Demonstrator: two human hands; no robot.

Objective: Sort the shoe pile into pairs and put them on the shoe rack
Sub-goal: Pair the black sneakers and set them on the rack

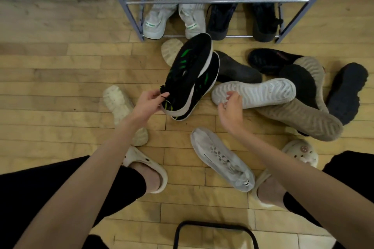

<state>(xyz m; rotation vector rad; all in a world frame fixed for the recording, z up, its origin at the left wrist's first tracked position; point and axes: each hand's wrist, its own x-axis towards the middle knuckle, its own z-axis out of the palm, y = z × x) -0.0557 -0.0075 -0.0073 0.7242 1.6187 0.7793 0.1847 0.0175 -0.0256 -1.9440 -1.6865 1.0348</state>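
Shoes: two black-green sneakers (192, 75) in left hand (148, 103), four on shoe rack (216, 1).

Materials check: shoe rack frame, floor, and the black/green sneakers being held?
Shoe rack: looks like grey metal tubing, smooth, with slight sheen on the bars. Floor: wood or wood-look planks, visible grain and staggered seams. Black/green sneakers, gripped by the left hand: matte fabric-like upper, pale foam-like sole edge; exact fabric unclear.
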